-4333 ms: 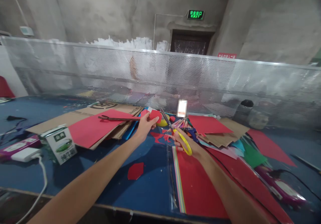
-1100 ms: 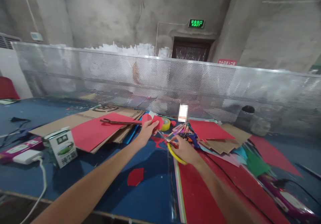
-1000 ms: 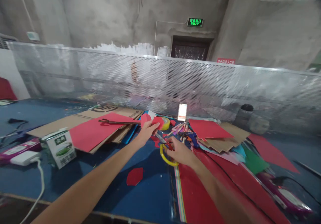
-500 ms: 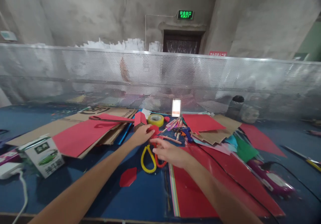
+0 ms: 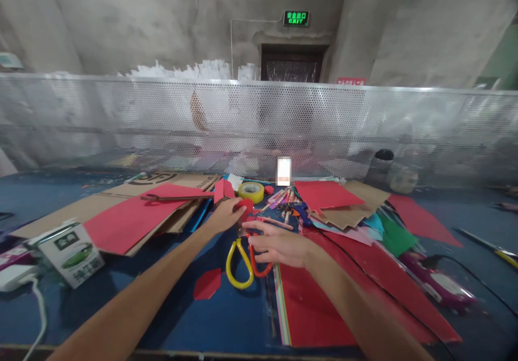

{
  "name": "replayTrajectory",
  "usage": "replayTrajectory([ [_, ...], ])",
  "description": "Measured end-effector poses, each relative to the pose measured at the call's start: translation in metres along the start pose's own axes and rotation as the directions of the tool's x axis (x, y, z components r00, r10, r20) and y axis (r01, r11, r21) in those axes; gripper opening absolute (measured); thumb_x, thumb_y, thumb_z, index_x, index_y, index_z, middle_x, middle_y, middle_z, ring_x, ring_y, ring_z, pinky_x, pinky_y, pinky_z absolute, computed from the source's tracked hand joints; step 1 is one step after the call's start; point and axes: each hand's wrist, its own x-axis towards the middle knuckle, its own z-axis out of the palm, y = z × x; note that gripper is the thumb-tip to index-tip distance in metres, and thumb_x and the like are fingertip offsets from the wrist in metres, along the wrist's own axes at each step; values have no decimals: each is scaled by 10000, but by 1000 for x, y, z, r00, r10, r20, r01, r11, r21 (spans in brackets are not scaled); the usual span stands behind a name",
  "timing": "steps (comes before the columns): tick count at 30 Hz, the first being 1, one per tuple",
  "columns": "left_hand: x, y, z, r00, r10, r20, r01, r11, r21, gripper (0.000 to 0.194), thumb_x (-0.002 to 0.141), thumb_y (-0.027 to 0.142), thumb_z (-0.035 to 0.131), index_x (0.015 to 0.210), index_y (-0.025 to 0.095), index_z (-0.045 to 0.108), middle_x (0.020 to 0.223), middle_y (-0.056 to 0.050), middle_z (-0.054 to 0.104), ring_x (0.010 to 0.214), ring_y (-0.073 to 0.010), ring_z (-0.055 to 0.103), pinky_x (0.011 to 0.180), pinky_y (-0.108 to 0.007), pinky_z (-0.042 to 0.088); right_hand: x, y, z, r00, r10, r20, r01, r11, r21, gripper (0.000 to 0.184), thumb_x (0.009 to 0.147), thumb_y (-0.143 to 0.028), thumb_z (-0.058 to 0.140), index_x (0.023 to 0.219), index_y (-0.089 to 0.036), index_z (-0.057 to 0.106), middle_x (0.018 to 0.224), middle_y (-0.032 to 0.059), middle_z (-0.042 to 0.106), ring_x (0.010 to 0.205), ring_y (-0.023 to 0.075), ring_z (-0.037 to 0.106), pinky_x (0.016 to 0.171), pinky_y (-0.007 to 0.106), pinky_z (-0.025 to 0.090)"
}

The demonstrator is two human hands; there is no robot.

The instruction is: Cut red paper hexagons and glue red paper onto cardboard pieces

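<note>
Both hands are over the middle of the blue table, well back from its near edge: the left hand pinches a small red paper piece, and the right hand is spread, palm down, with its fingers reaching leftward. Between and slightly nearer the front edge are the scissors, their long axis running from the near edge toward the far one, loops to the front, blades pointing back toward the pinched piece (fingers and paper hide most of the metal). Right hand is the nearer: its fingertips are at the red loop, though whether they touch it I cannot tell, while the yellow loop lies free to the left. Toward the front edge, left of the loops, lies a red cutout; toward the far edge, a roll of yellow tape sits just beyond the left hand.
</note>
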Motion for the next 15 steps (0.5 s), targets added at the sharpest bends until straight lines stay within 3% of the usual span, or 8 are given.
replayTrajectory([
  [4,2,2,-11,997,-11,70,4,995,102,184,886,349,627,949,212,734,954,-118,774,904,-286,709,857,-353,492,-13,-7,-10,999,22,41,-17,993,-116,668,829,-463,826,1415,-278,562,1299,87,632,1194,228,635,948,352,539],
  [9,1,2,-28,984,-49,173,0,963,270,157,836,269,645,946,218,745,1007,-146,779,980,-321,718,853,-358,498,-3,2,-2,997,30,66,-16,979,-201,622,842,-483,811,1394,-298,592,1188,46,619,1140,190,620,951,327,534],
  [12,-2,-1,-34,967,-85,240,-5,936,351,99,802,224,647,852,224,732,951,-131,778,908,-303,725,780,-335,498,6,9,7,997,-29,75,52,940,-337,566,855,-480,798,1361,-291,628,1036,19,623,1030,179,623,908,316,525],
  [15,-5,-2,-36,959,-106,262,-7,918,396,77,783,184,642,756,224,701,868,-116,764,818,-285,722,725,-327,488,11,12,7,981,-107,161,168,880,-445,487,881,-451,773,1316,-265,658,1135,55,680,1126,212,635,958,332,503],
])
